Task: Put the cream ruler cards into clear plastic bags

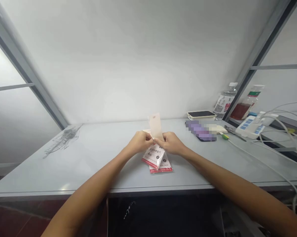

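My left hand (140,142) and my right hand (170,143) meet above the middle of the grey table (94,158). Both pinch a small clear packet (153,155) with white and red printing. Its pale flap (155,126) stands upright above my fingers, while the packet's lower end tilts down toward the table. A second, similar packet (163,167) with a red bottom strip lies flat on the table just beneath and to the right of the held one.
A phone (201,114) lies at the back right, next to two plastic bottles (225,100), one holding red liquid (244,107). A white power strip (249,126) and white cables (274,158) cover the right side. Crumpled clear plastic (63,140) lies at the far left.
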{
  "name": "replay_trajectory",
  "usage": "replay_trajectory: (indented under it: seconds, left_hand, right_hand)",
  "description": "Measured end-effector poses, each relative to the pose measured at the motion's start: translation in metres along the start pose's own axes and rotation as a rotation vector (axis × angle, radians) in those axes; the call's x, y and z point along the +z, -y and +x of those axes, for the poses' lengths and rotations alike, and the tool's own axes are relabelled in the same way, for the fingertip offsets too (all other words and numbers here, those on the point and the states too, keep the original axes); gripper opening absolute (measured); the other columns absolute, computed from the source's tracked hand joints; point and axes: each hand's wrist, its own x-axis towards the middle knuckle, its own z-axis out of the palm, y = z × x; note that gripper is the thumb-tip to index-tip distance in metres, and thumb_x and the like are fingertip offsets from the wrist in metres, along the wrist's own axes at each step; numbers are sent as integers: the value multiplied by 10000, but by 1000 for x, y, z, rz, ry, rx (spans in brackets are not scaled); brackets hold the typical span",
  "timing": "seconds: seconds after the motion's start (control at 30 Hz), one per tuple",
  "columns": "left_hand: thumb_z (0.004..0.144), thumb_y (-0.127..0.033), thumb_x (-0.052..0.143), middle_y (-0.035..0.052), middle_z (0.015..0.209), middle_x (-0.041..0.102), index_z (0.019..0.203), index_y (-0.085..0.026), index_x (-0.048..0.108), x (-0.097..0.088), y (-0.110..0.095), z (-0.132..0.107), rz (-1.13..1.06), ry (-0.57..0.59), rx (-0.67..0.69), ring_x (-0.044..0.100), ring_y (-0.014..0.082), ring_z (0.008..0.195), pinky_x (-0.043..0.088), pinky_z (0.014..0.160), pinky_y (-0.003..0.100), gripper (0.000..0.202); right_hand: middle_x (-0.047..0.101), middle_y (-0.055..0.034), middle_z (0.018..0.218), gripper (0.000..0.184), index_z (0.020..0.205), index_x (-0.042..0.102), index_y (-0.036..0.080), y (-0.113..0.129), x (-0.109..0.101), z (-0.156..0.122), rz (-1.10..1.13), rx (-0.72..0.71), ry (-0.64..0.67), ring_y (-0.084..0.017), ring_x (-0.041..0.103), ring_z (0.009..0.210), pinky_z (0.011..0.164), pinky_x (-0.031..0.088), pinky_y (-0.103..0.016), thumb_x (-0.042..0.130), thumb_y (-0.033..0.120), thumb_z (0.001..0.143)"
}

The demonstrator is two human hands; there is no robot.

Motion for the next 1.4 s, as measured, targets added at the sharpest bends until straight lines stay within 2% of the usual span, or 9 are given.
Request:
replay_trajectory:
  seconds: [0.17,0.3,0.47,0.63,0.87,1.07,1.2,1.4]
  left_hand:
    - [683,-293,487,-19,506,466,501,-159,504,10,5,1,29,-118,-44,338,77,481,216,434,227,227]
    - [702,-272,477,-13,511,470,512,-159,505,16,7,0,54,-141,-61,340,78,478,211,443,232,223]
    - [748,-278,449,0,592,525,605,-177,475,17,4,0,146,-188,22,423,106,522,271,470,233,176]
    - [826,-277,367,41,742,559,710,-187,466,16,4,0,303,-138,106,501,149,622,346,544,261,177]
    - [888,-266,261,57,816,564,805,-184,466,9,4,-2,316,-10,211,520,163,693,392,624,287,235]
    - [888,-291,254,49,794,564,783,-189,467,7,3,-2,267,3,217,512,159,686,382,604,279,259]
    - [866,-324,305,42,749,575,717,-192,470,8,1,-2,269,-29,174,507,154,643,359,551,269,258]
    - [801,-294,399,25,667,579,659,-182,517,8,5,0,171,-25,106,482,123,558,325,480,244,216]
  right_hand:
    - [293,39,487,294,484,362,180,1,5,1,14,10,-6,-76,285,464,421,201,-217,453,338,715]
    - [296,40,479,301,476,359,179,1,7,2,36,34,-6,-75,285,463,419,202,-216,459,341,709]
    - [383,24,475,305,487,452,156,-1,4,3,83,65,-20,-92,358,473,425,246,-214,492,369,701]
    - [531,-10,536,276,580,576,129,-3,2,4,148,99,-15,-132,471,519,461,337,-229,516,368,703]
    - [574,-29,557,232,579,579,130,-5,-3,4,160,138,-32,-149,509,532,459,354,-234,517,320,697]
    - [590,-34,579,215,590,590,129,-4,-3,4,170,139,-5,-161,528,555,473,370,-238,515,304,689]
    - [566,-22,557,225,592,588,129,-4,-1,4,154,116,6,-150,511,545,470,359,-231,509,311,697]
    - [511,-5,534,267,579,569,132,-2,0,2,119,108,24,-131,464,527,465,333,-229,507,357,709]
